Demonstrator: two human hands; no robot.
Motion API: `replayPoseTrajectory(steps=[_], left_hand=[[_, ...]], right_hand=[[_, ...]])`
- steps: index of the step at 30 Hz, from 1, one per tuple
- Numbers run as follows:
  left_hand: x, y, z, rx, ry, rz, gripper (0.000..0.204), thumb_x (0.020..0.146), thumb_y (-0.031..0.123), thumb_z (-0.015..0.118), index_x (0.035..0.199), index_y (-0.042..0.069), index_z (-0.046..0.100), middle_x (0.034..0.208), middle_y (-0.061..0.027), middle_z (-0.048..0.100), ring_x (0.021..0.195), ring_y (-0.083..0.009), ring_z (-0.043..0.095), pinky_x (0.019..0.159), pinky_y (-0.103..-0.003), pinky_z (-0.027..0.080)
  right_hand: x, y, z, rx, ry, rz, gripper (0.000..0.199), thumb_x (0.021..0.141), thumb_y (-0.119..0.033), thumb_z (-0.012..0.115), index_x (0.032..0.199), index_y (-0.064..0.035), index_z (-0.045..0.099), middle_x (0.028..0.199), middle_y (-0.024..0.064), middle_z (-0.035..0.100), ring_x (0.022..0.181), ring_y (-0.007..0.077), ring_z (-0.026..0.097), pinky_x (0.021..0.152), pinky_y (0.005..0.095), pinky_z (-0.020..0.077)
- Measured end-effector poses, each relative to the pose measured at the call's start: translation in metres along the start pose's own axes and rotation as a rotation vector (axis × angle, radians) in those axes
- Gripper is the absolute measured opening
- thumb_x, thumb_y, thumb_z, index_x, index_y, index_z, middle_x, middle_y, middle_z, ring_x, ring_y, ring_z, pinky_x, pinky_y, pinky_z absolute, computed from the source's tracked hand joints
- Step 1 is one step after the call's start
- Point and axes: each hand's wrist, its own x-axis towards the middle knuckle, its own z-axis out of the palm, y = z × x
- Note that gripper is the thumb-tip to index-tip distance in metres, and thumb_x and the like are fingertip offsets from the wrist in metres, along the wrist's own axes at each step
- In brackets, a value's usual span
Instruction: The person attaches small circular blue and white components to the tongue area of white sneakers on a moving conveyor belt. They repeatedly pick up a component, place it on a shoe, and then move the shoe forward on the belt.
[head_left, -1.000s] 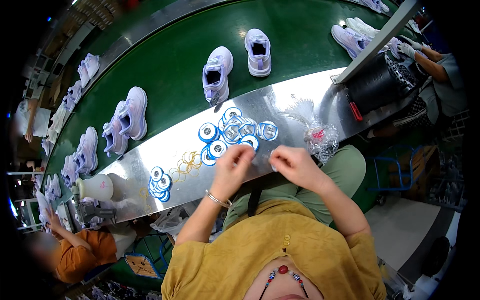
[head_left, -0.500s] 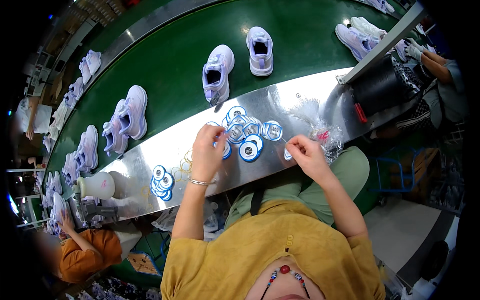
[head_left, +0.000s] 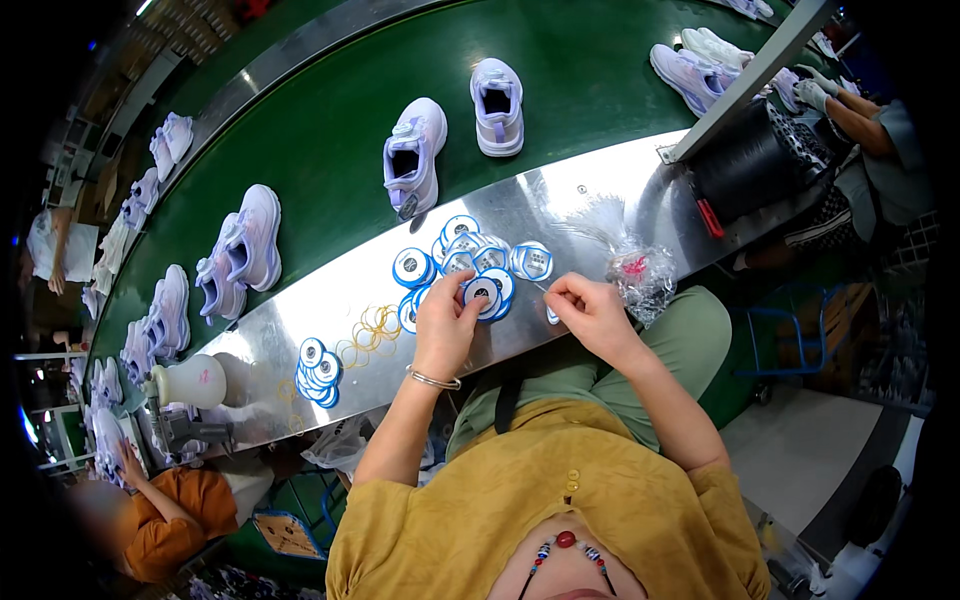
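Round white tags with blue rims (head_left: pixel 413 266) lie in a loose pile on the metal ledge, several of them overlapping. My left hand (head_left: pixel 445 325) is at the near side of this pile, thumb and forefinger closed on the edge of one round tag (head_left: pixel 483 297). Just right of the pile, my right hand (head_left: pixel 594 318) pinches a thin pale strand (head_left: pixel 541 288) between thumb and fingertips. Partly hidden beside those fingers is another small white and blue tag (head_left: pixel 552 315). A bundle of clear plastic strands (head_left: pixel 612 232) lies beyond my right hand, with crumpled clear wrap around its end.
On the green conveyor (head_left: pixel 330 150) stands a pair of lilac-white sneakers (head_left: pixel 414 155), with more shoes (head_left: pixel 240 245) leftward. The metal ledge also holds yellow rings (head_left: pixel 375 330), a smaller tag stack (head_left: pixel 318 372) and a white rounded container (head_left: pixel 195 381). A black bin (head_left: pixel 750 165) and post stand right; co-workers sit both sides.
My left hand has come down and to the right, onto a round tag at the pile's near side. My right hand keeps its pinch, slightly further left. The whole view has shifted a little.
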Motion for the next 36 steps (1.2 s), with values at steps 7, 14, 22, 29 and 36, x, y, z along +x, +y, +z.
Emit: replayPoseTrajectory(steps=[7,14,22,29,36], left_hand=[[0.003,0.013,0.006,-0.564,-0.035,-0.123,0.015,0.082,0.012,0.074,0.082,0.001,0.064,0.064,0.004,0.056,0.056,-0.003,0.044,0.051,-0.02,0.036],[0.008,0.014,0.013,-0.32,0.038,0.011,0.017,0.08,0.011,0.074,0.082,-0.003,0.064,0.067,-0.0035,0.055,0.057,-0.0089,0.047,0.052,-0.024,0.039],[0.008,0.017,0.013,-0.161,0.069,0.096,0.016,0.08,0.009,0.073,0.082,-0.003,0.063,0.07,-0.0079,0.056,0.057,-0.0138,0.05,0.052,-0.026,0.041],[0.009,0.017,0.011,-0.055,0.071,0.209,0.016,0.078,0.008,0.074,0.083,-0.002,0.062,0.071,-0.0097,0.056,0.056,-0.0176,0.052,0.052,-0.029,0.042],[0.01,0.012,0.005,-0.108,-0.057,0.158,0.017,0.077,0.007,0.074,0.089,-0.001,0.064,0.073,-0.0085,0.057,0.058,-0.0192,0.053,0.056,-0.029,0.045]], right_hand=[[0.012,-0.021,0.02,-0.133,0.099,-0.288,0.007,0.085,-0.008,0.064,0.087,-0.001,0.064,0.065,0.0082,0.058,0.053,0.0128,0.05,0.05,0.0274,0.0394],[0.026,-0.021,0.023,-0.282,0.17,-0.333,0.01,0.084,-0.013,0.061,0.081,-0.0039,0.062,0.068,0.0138,0.06,0.058,0.0285,0.058,0.052,0.0368,0.0438],[0.03,-0.015,0.032,-0.353,0.185,-0.348,0.013,0.085,-0.015,0.061,0.078,-0.0041,0.06,0.065,0.0148,0.059,0.057,0.0323,0.059,0.051,0.0394,0.044],[0.034,-0.019,0.042,-0.374,0.122,-0.225,0.015,0.088,-0.021,0.056,0.085,-0.0065,0.061,0.07,0.0137,0.063,0.065,0.0361,0.062,0.056,0.0456,0.0477],[0.052,-0.001,0.018,-0.098,-0.044,-0.143,0.018,0.088,-0.02,0.058,0.096,-0.0035,0.062,0.074,0.0177,0.064,0.068,0.0328,0.063,0.062,0.0386,0.0475]])
